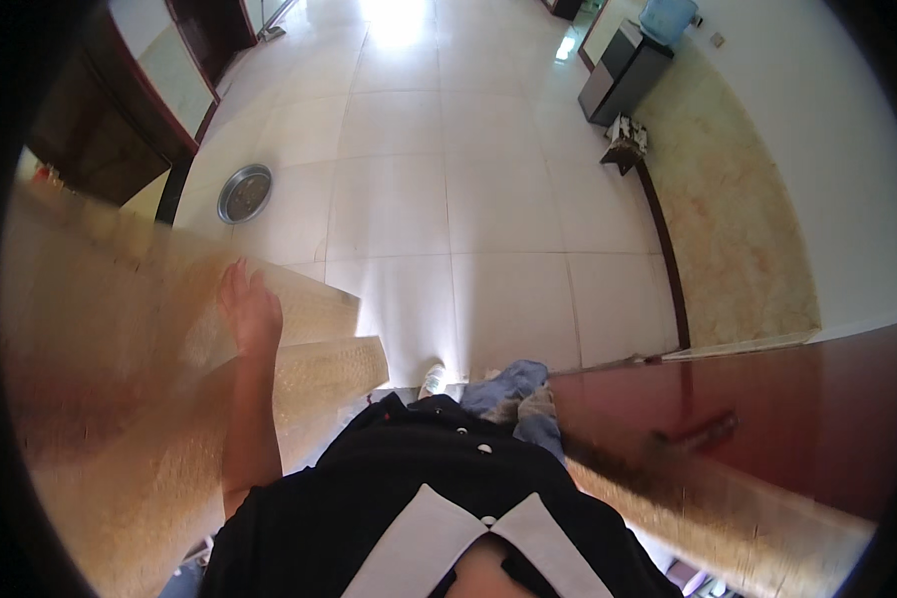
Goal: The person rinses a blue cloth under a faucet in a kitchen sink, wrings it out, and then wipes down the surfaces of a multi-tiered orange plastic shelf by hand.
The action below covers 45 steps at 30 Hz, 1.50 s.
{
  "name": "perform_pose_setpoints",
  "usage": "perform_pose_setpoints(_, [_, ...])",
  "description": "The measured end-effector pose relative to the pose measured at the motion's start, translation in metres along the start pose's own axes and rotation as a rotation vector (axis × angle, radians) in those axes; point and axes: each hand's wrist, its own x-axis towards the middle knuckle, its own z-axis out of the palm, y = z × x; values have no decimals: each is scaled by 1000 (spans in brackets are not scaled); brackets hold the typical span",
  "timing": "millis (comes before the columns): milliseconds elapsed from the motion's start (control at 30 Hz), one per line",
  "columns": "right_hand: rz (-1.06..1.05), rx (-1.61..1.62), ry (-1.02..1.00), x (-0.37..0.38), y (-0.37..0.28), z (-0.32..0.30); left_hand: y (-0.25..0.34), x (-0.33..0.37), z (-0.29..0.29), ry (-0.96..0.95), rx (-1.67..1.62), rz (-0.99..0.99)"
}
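Observation:
My left hand (251,307) reaches forward with its fingers stretched out and apart. Its palm side lies against a translucent, yellowish plastic strip curtain (100,299), pushing up to it at the left. Another strip (314,374) of the curtain hangs just beside my forearm. My right hand does not show. A bundled blue and grey-brown cloth (513,389) is at the front of my body, on the right; what supports it is hidden.
A dark red door (797,409) with a handle stands at the right, another curtain strip (708,518) below it. On the tiled floor (389,199) ahead lies a round metal basin (244,193). A water dispenser (625,70) and a small stool (625,145) line the right wall.

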Motion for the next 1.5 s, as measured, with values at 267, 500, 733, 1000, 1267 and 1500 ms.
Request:
perform_pose_setpoints(267, [382, 62, -223, -12, 46, 47, -110, 79, 110, -286, 537, 25])
perform_pose_setpoints(500, [756, 39, -387, -20, 66, 74, -179, 192, 158, -828, 586, -742])
perform_pose_setpoints(733, [913, 145, -433, 59, 71, 125, -298, 290, 371, -844, -256, -351])
perform_pose_setpoints(1000, [1113, -21, -525, 133, 121, 100, 15, 336, 447, -1103, -562, 31])
perform_pose_setpoints(1267, [975, -146, -676, 289, 290, 94, 120, 413, 467, -1188, -385, 135])
perform_pose_setpoints(1500, [818, -131, -687, 548, 443, 104, 111, 459, 531, -1291, -341, -270])
